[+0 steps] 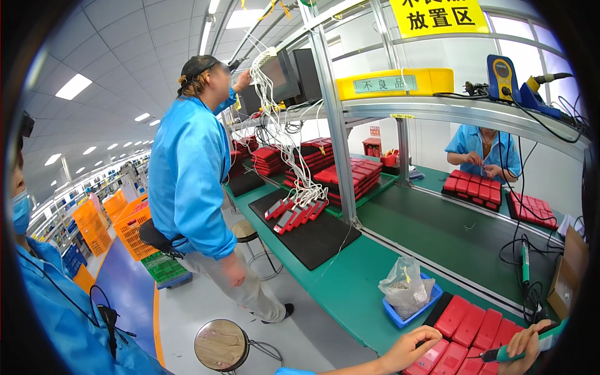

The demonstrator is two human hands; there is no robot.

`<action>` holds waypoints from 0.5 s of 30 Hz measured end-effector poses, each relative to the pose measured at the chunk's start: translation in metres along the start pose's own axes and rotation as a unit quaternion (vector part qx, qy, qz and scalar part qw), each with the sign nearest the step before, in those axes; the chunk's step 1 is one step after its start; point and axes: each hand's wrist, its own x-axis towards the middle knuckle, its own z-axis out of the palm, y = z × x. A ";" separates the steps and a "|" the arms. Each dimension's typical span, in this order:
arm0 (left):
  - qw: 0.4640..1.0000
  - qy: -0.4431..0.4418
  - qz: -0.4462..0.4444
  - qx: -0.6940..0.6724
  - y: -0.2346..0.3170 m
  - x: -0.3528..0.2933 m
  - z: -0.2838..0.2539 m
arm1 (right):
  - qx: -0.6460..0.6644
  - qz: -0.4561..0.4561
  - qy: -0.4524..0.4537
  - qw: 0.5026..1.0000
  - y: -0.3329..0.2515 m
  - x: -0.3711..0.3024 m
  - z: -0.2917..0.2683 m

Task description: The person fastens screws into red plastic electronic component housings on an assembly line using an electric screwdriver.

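Observation:
At the lower right edge my right hand (524,345) is wrapped round a green electric screwdriver (542,344), its thin dark tip pointing left over a block of red plastic cases (470,325). My left hand (409,349) is held over the left side of the same cases, fingers bent and drawn together. Whatever is between those fingers, if anything, is too small to make out. The red cases lie side by side in rows on a black mat (439,309). Just beyond them, a blue tray (431,302) holds a clear plastic bag (405,284) of small grey parts.
A metal shelf post (329,119) rises from the green bench (325,275). Red devices (300,212) with white cables lie on a black mat. A standing co-worker (187,162) reaches toward a monitor; another (484,150) works opposite. A stool (220,345) stands left; corded green screwdriver (525,262) right.

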 end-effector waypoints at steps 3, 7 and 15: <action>1.000 -0.014 0.003 -0.002 0.005 -0.001 0.005 | 0.043 -0.024 -0.042 0.998 0.003 0.005 0.003; 0.986 -0.021 0.106 0.124 0.013 0.006 0.006 | 0.020 -0.093 0.053 0.994 0.028 -0.003 0.000; 0.984 -0.031 0.115 0.135 0.012 0.003 0.016 | 0.035 -0.050 -0.086 0.994 0.020 0.003 0.029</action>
